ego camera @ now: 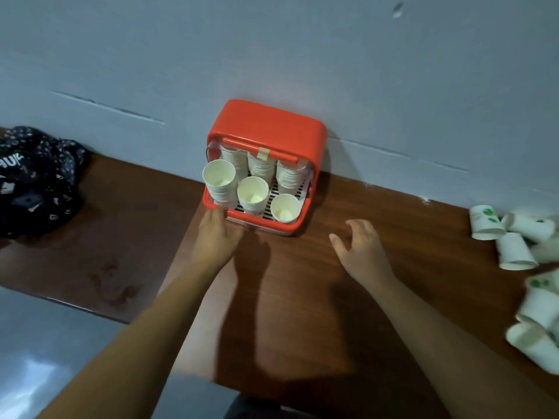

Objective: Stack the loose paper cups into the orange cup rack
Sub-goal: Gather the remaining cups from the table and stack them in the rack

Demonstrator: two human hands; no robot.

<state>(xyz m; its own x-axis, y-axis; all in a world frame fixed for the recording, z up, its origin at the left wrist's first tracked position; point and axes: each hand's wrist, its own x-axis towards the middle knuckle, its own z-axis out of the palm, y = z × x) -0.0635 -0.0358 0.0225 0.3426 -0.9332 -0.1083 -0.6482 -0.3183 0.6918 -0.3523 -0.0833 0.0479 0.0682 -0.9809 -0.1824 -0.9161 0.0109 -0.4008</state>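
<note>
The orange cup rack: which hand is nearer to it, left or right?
Left. The left hand is at the front left corner of the orange cup rack. The right hand is over the table, apart from the rack, to its right.

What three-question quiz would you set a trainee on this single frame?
1. True or false: the right hand holds a cup.
2. The loose cups lie: (A) left of the orange rack, (B) right of it, (C) on top of it.
3. Which hand is at the rack's front rim?

Key: 1 false, it is empty; 2 B; 3 the left hand.
</note>
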